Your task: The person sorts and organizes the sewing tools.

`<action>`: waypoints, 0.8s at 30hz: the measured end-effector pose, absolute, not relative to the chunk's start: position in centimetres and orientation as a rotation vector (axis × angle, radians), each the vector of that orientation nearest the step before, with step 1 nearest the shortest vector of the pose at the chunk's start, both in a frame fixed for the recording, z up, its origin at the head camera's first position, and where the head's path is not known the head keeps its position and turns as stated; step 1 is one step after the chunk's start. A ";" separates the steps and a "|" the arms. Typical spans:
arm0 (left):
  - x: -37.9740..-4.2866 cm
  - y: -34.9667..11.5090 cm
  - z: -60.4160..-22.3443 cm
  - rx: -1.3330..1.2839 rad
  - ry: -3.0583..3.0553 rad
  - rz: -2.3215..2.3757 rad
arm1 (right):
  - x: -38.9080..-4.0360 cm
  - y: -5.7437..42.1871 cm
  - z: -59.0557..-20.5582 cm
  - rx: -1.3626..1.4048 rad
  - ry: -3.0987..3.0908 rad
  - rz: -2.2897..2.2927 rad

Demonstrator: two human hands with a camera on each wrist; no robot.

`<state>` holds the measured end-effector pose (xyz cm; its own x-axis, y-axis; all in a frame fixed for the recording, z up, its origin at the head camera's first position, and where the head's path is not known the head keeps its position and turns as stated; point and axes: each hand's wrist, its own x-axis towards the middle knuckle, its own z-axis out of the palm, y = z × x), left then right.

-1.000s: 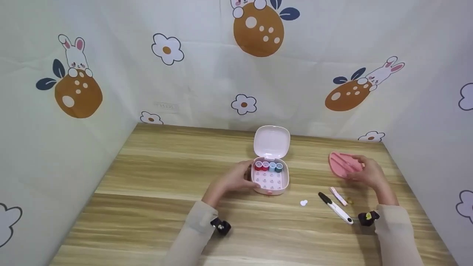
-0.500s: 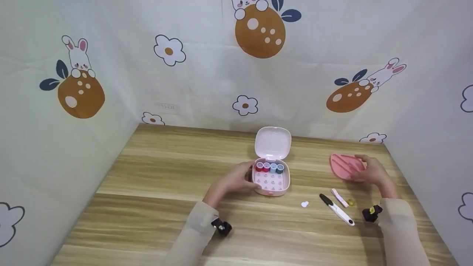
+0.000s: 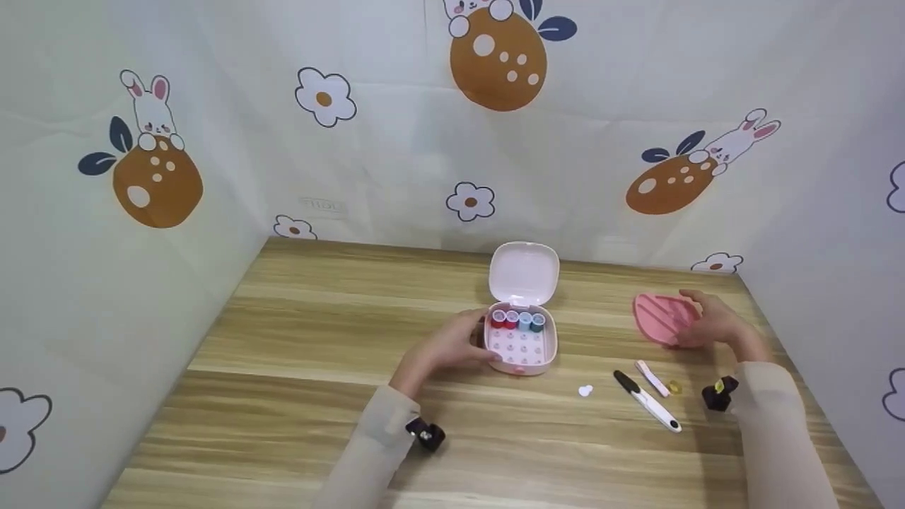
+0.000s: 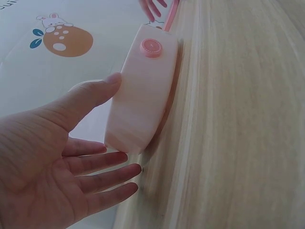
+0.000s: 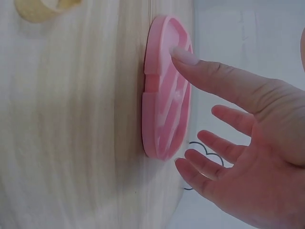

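Note:
A pale pink box (image 3: 521, 357) stands with its lid (image 3: 524, 273) raised. Several thread spools, red, light blue and dark green, line its back inside. My left hand (image 3: 452, 344) is at the box's left side; in the left wrist view its thumb lies along the rim and its straight fingers reach the box's end. A pink, rounded tray (image 5: 159, 95) with slanted ridges lies flat on the table at the right. My right hand (image 3: 717, 325) is at the tray's right side, fingers spread and loose, thumb overlapping the tray in the right wrist view. Nothing is in its grasp.
In front of the tray lie a slim black-and-white tool (image 3: 647, 401), a pink-and-white strip (image 3: 652, 378) and a small yellowish ring-like piece (image 3: 674, 387). A small white piece (image 3: 585, 390) is left of them. Patterned cloth walls (image 3: 396, 155) border the wooden table (image 3: 318, 311).
My right hand has drawn slightly to the right, its fingers uncovering more of the tray. My left hand stays at the box, and the view has shifted a little.

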<state>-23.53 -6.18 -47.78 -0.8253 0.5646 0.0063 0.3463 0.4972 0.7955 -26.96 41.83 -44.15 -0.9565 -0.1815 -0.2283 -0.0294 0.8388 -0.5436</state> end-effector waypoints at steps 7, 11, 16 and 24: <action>-23.5 -6.2 -47.7 0.730 2.487 1.234 | -27.8 42.2 -43.8 -0.102 2.625 -0.826; -23.5 -6.2 -47.7 0.733 2.484 1.235 | -28.1 42.5 -44.1 -0.109 2.601 -0.830; -23.5 -6.3 -47.8 0.762 2.508 1.224 | -28.3 43.0 -44.4 -0.096 2.563 -0.878; -23.5 -6.3 -47.9 0.761 2.526 1.198 | -28.7 43.1 -44.9 -0.131 2.497 -0.917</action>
